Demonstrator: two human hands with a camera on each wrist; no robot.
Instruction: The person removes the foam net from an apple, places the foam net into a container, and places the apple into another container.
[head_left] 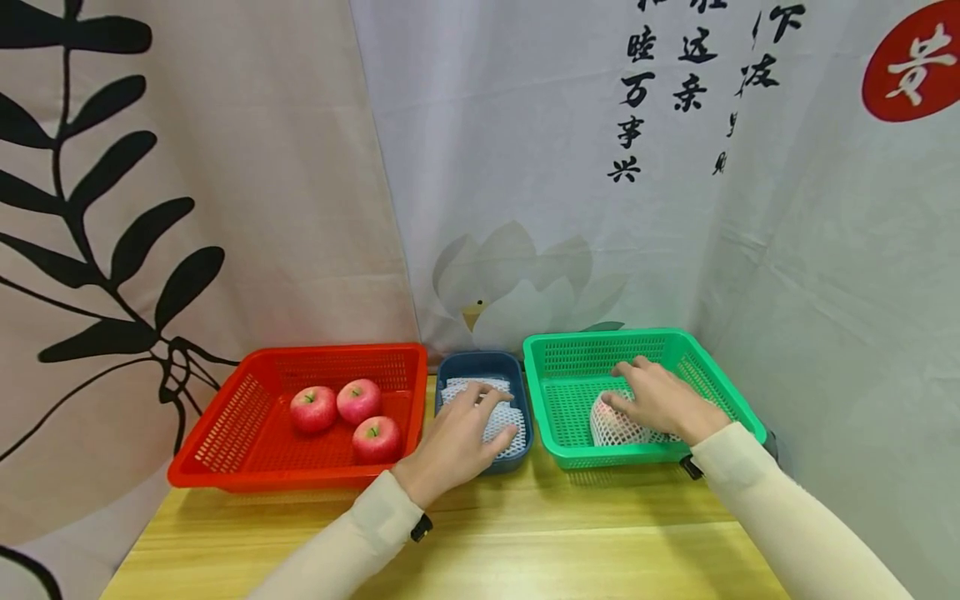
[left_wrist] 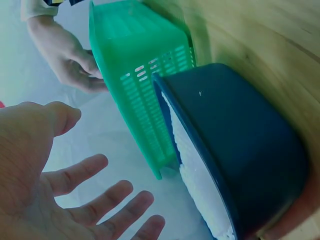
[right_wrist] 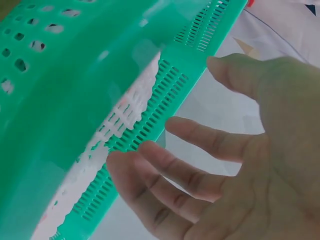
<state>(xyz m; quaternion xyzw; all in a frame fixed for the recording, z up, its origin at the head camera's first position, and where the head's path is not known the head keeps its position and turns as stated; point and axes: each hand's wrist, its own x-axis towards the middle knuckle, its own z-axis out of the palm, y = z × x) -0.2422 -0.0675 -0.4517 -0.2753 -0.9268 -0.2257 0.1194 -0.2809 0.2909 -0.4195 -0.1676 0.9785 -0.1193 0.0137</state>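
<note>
White foam fruit nets [head_left: 508, 435] lie in a small dark blue bin [head_left: 527, 446]. My left hand [head_left: 455, 443] hovers over that bin with its fingers spread and slightly bent. In the left wrist view, nothing touches the left palm [left_wrist: 20, 160]. Over the green basket [head_left: 551, 450] is my right hand [head_left: 667, 402], its fingers loosely bent. Beneath it a round pinkish fruit in a white foam net [head_left: 613, 423] sits near the basket's front wall. More netting [right_wrist: 132, 107] shows in the right wrist view, apart from the right fingers [right_wrist: 192, 135]; the basket wall hides part of it.
A red basket [head_left: 217, 475] on the left holds three red apples [head_left: 313, 408]. All the containers stand side by side on a wooden table [head_left: 570, 533], close to a printed cloth backdrop [head_left: 300, 208]. Another cloth [head_left: 847, 333] hangs at the right.
</note>
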